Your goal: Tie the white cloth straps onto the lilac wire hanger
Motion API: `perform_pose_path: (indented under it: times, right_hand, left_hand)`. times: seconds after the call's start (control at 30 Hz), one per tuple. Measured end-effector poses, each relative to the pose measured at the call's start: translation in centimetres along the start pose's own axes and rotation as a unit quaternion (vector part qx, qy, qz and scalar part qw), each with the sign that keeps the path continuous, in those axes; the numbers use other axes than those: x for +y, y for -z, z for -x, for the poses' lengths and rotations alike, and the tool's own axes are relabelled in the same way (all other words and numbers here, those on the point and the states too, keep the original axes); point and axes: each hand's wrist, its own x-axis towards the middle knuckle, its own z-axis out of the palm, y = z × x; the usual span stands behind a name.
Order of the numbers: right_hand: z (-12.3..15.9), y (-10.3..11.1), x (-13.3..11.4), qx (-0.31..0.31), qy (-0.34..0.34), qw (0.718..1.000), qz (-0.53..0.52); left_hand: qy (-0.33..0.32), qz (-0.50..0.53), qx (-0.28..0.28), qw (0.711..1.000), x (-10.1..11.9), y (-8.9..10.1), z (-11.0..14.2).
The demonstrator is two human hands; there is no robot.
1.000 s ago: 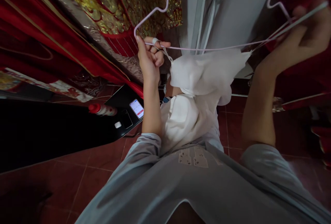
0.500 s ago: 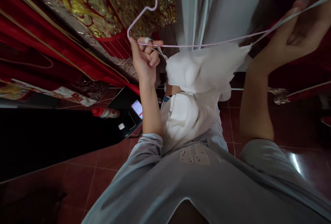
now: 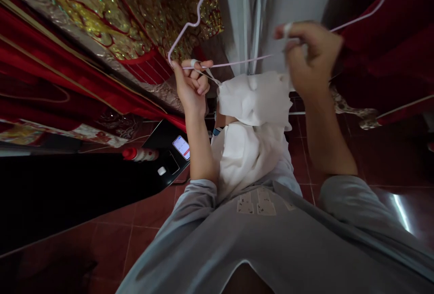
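1. A person's left hand (image 3: pixel 192 83) pinched the lower corner of a pale pink hanger (image 3: pixel 237 62) between thumb and fingers, the other fingers loosely curled.

2. The right hand (image 3: pixel 312 56) hung before the hanger's far half, fingers bent and partly closed; motion blur made it impossible to tell whether it had hold of anything.

3. Just below the hanger's bar was a white garment (image 3: pixel 254 99), its upper edge near the wire and its lower folds draped over the person's lap.

4. A thin strap (image 3: pixel 213 77) ran from the garment's left top corner up to the left hand and the bar. That side appeared caught at the hanger's end, though the fingers covered the exact loop.

5. The right side looked unfinished: no strap could be seen seated at the hanger's right end, and the garment's right top corner sat well inside it. By that judgement, the work stood about half done, with the right side left to secure.

6. Nearby, a lit phone (image 3: pixel 181 147) and a red-capped bottle (image 3: pixel 140 154) rested on a black table (image 3: pixel 84 185), beside red and gold costumes (image 3: pixel 135 18).
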Motion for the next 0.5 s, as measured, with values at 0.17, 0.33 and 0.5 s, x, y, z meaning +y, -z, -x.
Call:
perform_pose_path:
  times: [0.17, 0.33, 0.5]
  right_hand:
    - [-0.1, -0.4, 0.0, -0.094, -0.026, 0.994, 0.038]
    - [0.2, 0.3, 0.6, -0.047, -0.030, 0.998, 0.041]
    - [0.8, 0.4, 0.5, -0.067, -0.060, 0.995, 0.046]
  left_hand:
    - [-0.046, -0.056, -0.008, 0.997, -0.1, 0.4, 0.5]
    - [-0.145, -0.107, 0.063, 0.982, -0.3, 1.7, 1.9]
    - [-0.290, -0.143, 0.111, 0.940, 0.2, 3.7, 1.4]
